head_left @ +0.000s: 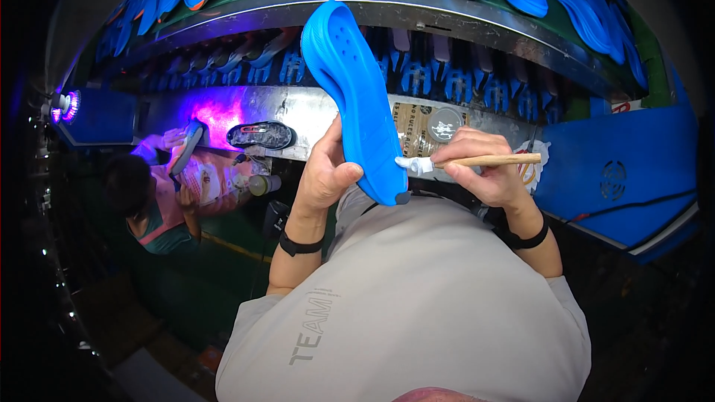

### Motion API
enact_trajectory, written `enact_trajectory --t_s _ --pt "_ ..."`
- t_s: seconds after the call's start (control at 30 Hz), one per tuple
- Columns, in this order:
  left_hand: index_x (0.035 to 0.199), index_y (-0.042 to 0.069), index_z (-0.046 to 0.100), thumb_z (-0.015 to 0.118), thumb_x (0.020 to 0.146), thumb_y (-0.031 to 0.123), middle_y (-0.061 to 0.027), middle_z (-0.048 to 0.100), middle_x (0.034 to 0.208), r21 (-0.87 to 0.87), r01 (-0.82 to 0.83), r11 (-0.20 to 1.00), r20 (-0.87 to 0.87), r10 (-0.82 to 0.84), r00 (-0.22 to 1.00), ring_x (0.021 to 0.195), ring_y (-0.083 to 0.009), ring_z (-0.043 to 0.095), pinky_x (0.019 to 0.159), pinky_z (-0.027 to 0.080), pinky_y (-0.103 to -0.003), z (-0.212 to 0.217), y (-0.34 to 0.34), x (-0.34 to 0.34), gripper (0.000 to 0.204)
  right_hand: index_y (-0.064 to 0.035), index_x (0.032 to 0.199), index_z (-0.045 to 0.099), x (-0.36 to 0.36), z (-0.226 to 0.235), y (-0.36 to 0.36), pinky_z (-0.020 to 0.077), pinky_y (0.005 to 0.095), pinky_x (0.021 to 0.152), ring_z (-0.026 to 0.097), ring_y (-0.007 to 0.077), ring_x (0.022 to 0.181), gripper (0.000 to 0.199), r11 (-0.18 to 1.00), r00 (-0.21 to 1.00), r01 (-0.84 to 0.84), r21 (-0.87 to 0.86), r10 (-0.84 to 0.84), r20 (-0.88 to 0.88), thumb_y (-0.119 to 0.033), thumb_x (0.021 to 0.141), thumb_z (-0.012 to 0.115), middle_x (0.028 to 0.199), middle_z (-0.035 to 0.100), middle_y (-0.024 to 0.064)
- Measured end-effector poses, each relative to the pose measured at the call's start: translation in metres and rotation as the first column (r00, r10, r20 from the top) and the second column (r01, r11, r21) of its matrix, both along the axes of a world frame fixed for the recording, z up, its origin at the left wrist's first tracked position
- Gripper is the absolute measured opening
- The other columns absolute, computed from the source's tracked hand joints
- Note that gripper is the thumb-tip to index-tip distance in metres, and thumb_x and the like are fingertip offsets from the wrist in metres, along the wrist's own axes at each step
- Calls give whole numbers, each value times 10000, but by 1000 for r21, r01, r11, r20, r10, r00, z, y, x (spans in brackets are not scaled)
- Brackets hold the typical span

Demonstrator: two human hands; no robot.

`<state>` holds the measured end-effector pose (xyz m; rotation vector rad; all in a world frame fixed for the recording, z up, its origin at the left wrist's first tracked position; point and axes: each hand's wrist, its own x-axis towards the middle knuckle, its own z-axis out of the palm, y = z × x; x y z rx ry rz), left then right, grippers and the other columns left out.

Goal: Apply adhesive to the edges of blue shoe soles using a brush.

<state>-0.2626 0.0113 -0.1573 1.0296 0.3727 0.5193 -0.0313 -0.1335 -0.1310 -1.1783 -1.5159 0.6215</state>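
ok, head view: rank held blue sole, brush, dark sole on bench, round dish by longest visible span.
1. Blue sole
2. Brush
3. Dark sole
4. Round dish

On-screen order only; the first two seem nearer the camera, which enlarges them.

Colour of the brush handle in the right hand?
Light tan, wood-like; the brush handle shows best in the head view.
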Motion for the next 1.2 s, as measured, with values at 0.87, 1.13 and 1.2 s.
enact_trajectory --t_s 0.87,1.13,1.2 --pt "1577 -27 271 503 947 686 -338 563 1353 -259 204 944 133 -174 976 1124 -436 674 832 624 -459 -12 27 -11 980 32 1031 733 0 -21 -22 466 269 668 612 138 749 180 945 897 302 -127 -327 -299 -45 899 639 862 684 84" --pt "1543 -43 300 380 1019 651 -330 568 1309 58 366 929 474 -348 808 1040 -406 682 850 605 -455 90 194 88 873 49 1094 692 0 -39 -39 447 220 693 589 99 781 200 861 779 448 -240 -507 -369 -86 976 604 909 626 62" --pt "1551 -42 280 385 1021 646 -334 550 1329 -10 264 964 491 -225 842 1060 -408 672 867 600 -458 93 238 102 875 49 1104 688 -4 -39 -35 445 229 696 587 108 788 202 876 797 418 -241 -480 -367 -84 979 602 897 621 61"
